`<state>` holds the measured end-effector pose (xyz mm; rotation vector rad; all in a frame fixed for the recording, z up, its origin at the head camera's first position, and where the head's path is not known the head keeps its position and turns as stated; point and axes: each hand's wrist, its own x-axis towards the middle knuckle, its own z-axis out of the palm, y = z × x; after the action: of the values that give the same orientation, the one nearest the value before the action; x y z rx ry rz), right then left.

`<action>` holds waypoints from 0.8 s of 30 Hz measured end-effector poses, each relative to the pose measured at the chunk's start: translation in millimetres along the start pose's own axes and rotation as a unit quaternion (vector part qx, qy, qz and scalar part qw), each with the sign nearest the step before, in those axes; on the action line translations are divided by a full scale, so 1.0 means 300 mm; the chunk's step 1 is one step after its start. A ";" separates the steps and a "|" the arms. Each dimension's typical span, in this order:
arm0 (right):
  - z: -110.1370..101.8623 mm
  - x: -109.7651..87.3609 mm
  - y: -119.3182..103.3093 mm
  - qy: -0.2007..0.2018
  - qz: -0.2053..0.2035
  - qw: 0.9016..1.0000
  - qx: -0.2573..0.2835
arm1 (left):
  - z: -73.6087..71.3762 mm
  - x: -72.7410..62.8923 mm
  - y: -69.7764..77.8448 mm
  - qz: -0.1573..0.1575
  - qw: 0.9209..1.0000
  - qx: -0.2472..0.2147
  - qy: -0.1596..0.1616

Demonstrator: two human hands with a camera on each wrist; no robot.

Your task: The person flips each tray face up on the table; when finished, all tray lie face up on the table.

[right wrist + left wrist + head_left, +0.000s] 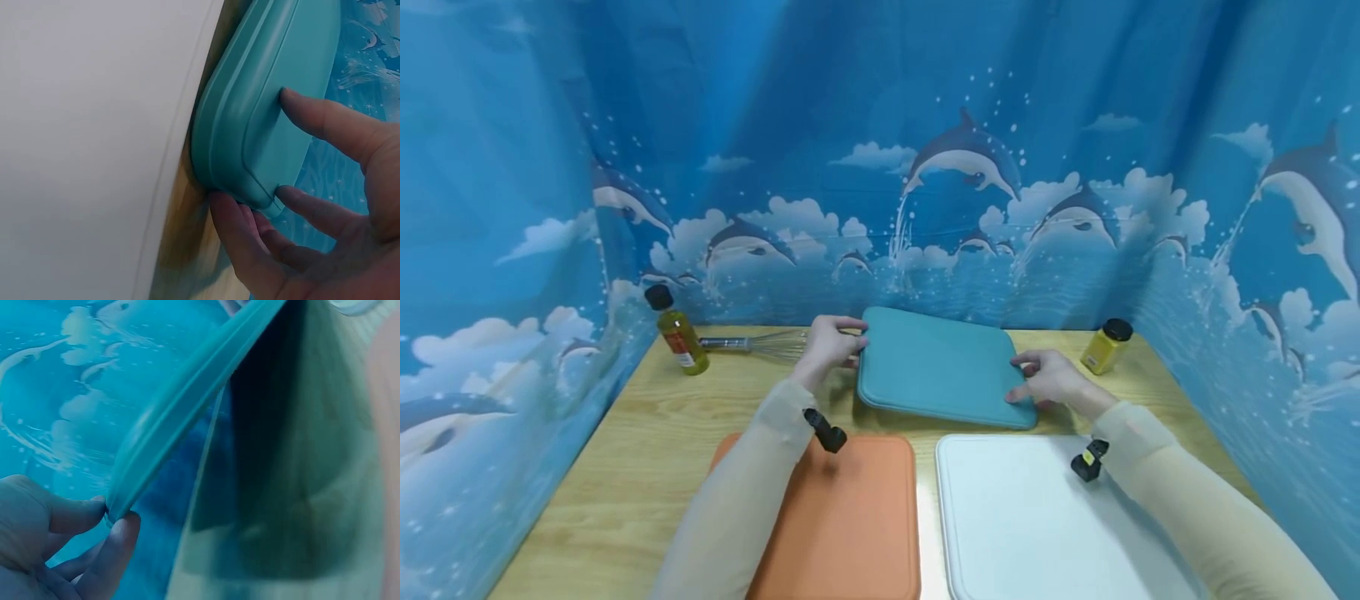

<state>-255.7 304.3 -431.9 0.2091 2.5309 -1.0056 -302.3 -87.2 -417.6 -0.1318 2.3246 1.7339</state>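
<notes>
A teal rectangular board (pixel 943 367) with rounded corners and a raised rim is held tilted over the back middle of the table. My left hand (pixel 831 343) pinches its left edge; in the left wrist view the thumb and a finger (pixel 119 544) meet on the rim (pixel 169 425), and a dark shadow lies on the wood below. At the board's right end, my right hand (pixel 1048 379) grips the near corner. The right wrist view shows fingertips on the teal face (pixel 275 137) and others under the corner, close to the tabletop.
An orange board (pixel 857 517) and a white board (pixel 1037 517) lie side by side in front, under my forearms. At the back left stand an oil bottle (pixel 683 337) and a lying whisk (pixel 767 343). A yellow black-capped jar (pixel 1105 348) stands back right. A dolphin-print curtain (pixel 880 167) surrounds the table.
</notes>
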 end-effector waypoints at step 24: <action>0.014 0.002 -0.034 -0.090 -0.028 0.988 0.124 | -0.078 -0.092 0.270 0.067 0.998 -0.001 -0.020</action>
<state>-257.8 294.2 -428.5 0.1133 2.2574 -1.3013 -296.2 -87.8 -329.0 0.0588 2.3519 1.7822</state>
